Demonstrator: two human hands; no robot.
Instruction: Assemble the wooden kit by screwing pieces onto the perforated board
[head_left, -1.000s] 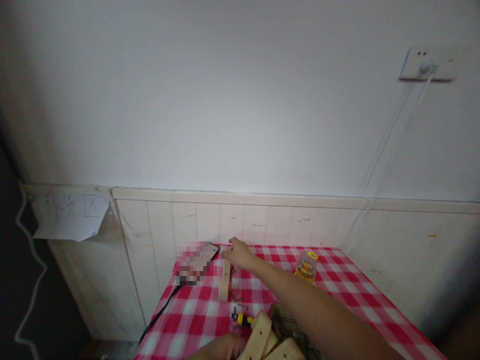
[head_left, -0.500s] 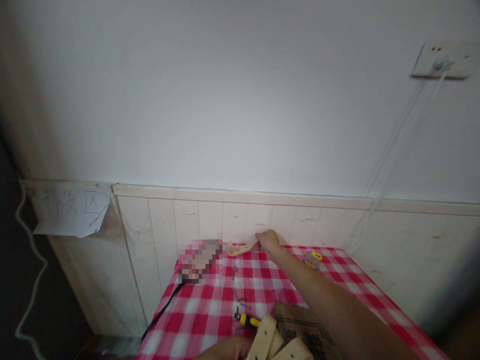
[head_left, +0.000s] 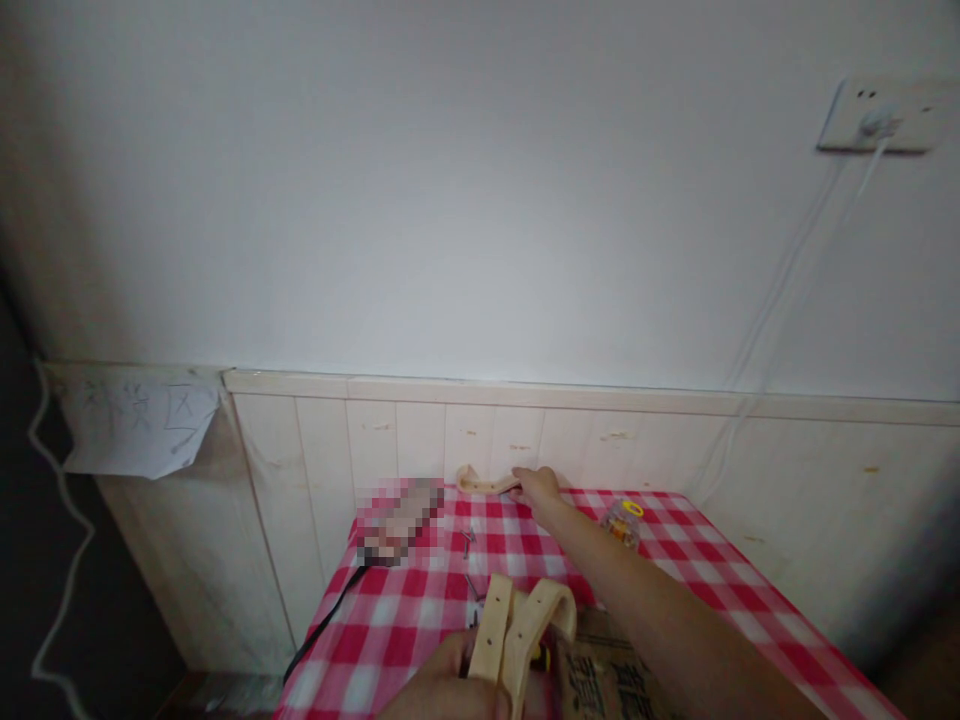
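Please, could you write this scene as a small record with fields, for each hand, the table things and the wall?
Left hand: holds two wooden strips with holes
Right hand: grips one end of a curved wooden bar near the tablecloth's far edge
Tablecloth: red-and-white checked
Nearby things: thin metal fasteners, clear jar with yellow ring, printed cardboard
Wall: socket with plug, handwritten paper
Unclear: pixelated item

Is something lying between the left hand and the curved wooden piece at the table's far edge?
Yes: metal fasteners lie on the checked cloth between the left hand and the curved wooden piece, whose end the right hand holds.
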